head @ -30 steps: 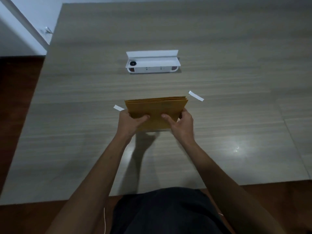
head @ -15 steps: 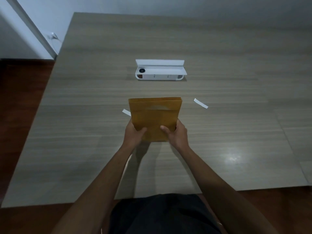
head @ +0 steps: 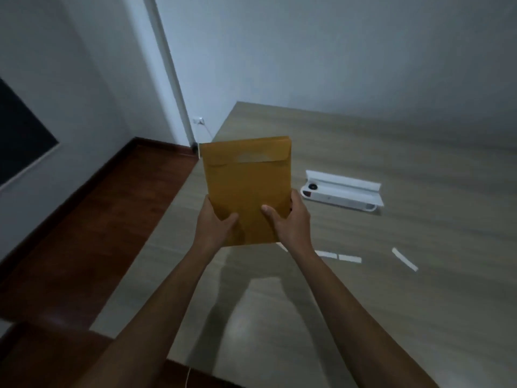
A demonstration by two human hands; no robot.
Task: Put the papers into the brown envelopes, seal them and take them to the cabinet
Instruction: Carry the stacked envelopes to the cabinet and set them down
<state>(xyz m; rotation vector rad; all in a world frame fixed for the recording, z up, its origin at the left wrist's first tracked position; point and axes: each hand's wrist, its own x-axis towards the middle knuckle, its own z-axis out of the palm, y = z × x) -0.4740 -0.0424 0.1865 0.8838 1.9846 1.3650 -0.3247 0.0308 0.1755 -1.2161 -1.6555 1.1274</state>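
Note:
A stack of brown envelopes stands upright in the air above the left part of the table, flap side facing me with the front flap folded down. My left hand grips its lower left edge, thumb across the front. My right hand grips the lower right edge the same way. The fingers behind the stack are hidden. No cabinet is in view.
The wooden table carries a white box-shaped device with its lid open, and several white paper strips near my right forearm. Dark wood floor lies to the left. A wall socket with a cable is at the corner.
I have lifted the envelope stack off the table and raised it upright. My view has swung up and to the left, bringing the walls and floor into sight.

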